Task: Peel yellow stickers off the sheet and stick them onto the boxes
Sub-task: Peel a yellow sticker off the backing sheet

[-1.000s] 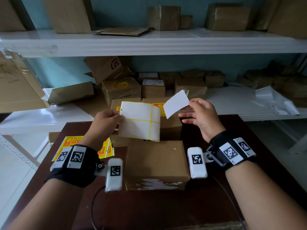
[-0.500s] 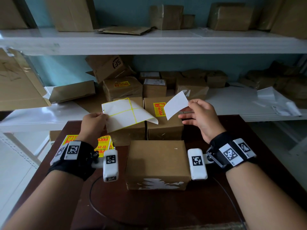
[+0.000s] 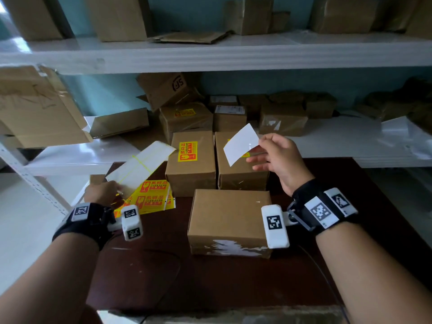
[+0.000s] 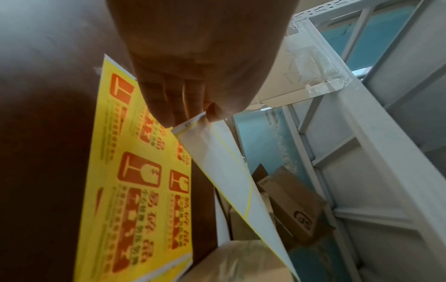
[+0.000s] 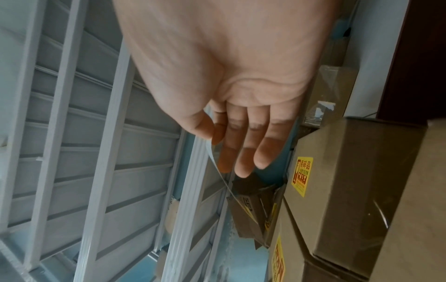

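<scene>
My left hand [image 3: 105,194] pinches a corner of the white backing sheet [image 3: 140,163] with thin yellow lines, low over the yellow sticker sheets [image 3: 152,199] on the dark table; thumb and fingers clamp its edge [image 4: 190,122]. My right hand [image 3: 275,157] pinches a peeled sticker [image 3: 240,143], white back toward me, above the far right box [image 3: 240,174]. In the right wrist view the sticker [image 5: 217,171] shows edge-on between thumb and forefinger. The far left box [image 3: 191,164] carries a yellow sticker [image 3: 187,151]. The near box [image 3: 230,218] has a bare top.
White shelving [image 3: 210,54] behind the table holds several cardboard boxes, one with a yellow label [image 3: 184,112]. A flattened carton [image 3: 37,108] hangs at the left. A white rack post [image 3: 30,178] stands by the table's left edge. A black cable [image 3: 163,256] lies near the front.
My left hand has carried the backing sheet down and to the left, toward the sticker sheets on the table. The right hand has kept the peeled sticker raised in about the same place.
</scene>
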